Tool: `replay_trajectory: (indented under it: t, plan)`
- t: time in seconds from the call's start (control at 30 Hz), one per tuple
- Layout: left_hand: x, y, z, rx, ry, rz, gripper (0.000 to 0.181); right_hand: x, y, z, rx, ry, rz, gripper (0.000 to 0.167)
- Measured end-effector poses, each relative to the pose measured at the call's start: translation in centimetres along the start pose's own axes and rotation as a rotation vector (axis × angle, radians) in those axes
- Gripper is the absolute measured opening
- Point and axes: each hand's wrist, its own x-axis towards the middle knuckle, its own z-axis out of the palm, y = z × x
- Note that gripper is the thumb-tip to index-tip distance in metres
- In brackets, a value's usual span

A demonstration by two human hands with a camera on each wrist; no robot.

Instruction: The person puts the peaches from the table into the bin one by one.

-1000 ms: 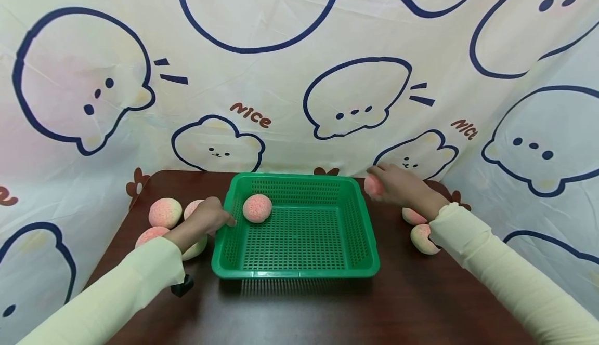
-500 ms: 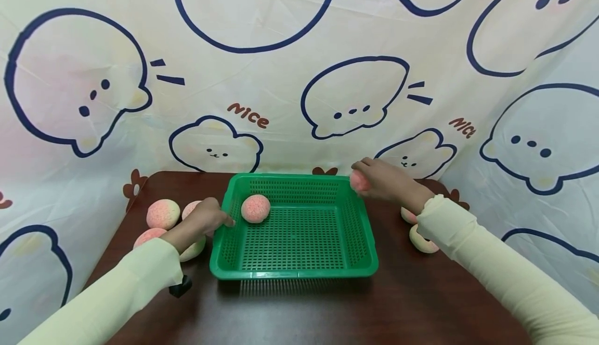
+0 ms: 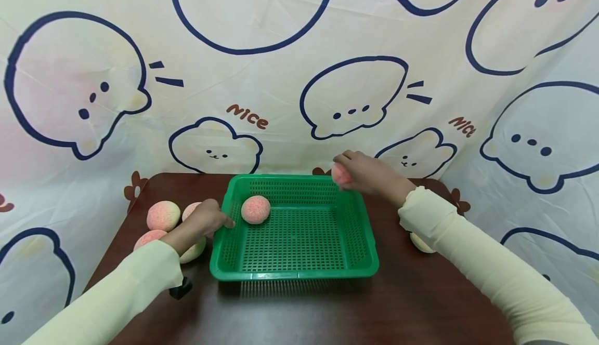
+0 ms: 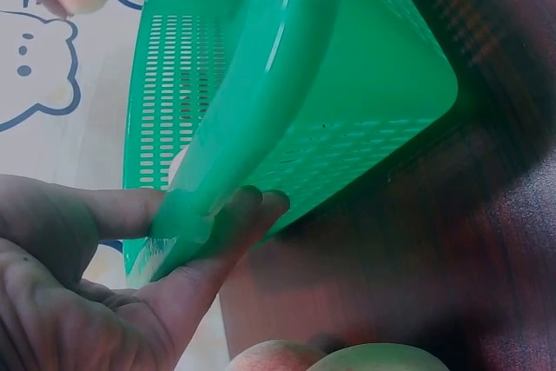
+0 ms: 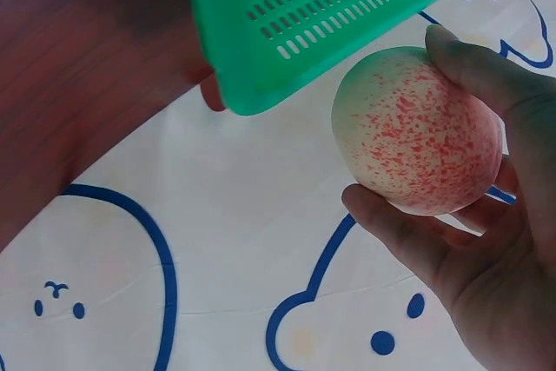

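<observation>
Against printed cloth [image 5: 226,232], the held ball [image 5: 417,132] looks pale, speckled red.

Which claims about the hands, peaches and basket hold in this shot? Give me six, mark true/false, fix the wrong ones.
1. The right hand holds a peach. True.
2. The left hand grips the rim of the basket. True.
3. Three peaches lie inside the basket. False: just one, the inside peach, shows there.
4. Several loose peaches sit on the table on the left side of the basket. True.
5. The basket is yellow. False: it is green.
6. The peach in the right hand rests on the basket floor. False: the right hand holds it up, off the floor.
</observation>
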Motion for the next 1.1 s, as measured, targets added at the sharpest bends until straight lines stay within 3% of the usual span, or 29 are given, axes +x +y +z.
replay_trajectory:
  t: [0.3,0.57,1.1]
  plan:
    - [0.2,0.0,0.0,0.021,-0.004,-0.002,0.049,1.5,-1.9,0.1,-0.02,-0.072,-0.032,0.071]
    - [0.0,0.0,0.0,0.014,0.0,-0.006,0.038,2.4,-2.9,1.1,-0.069,-0.083,-0.074,0.07]
    - [0.2,0.0,0.2,0.024,0.016,-0.013,0.043,4.0,-4.6,2.1,-0.111,-0.079,-0.139,0.073]
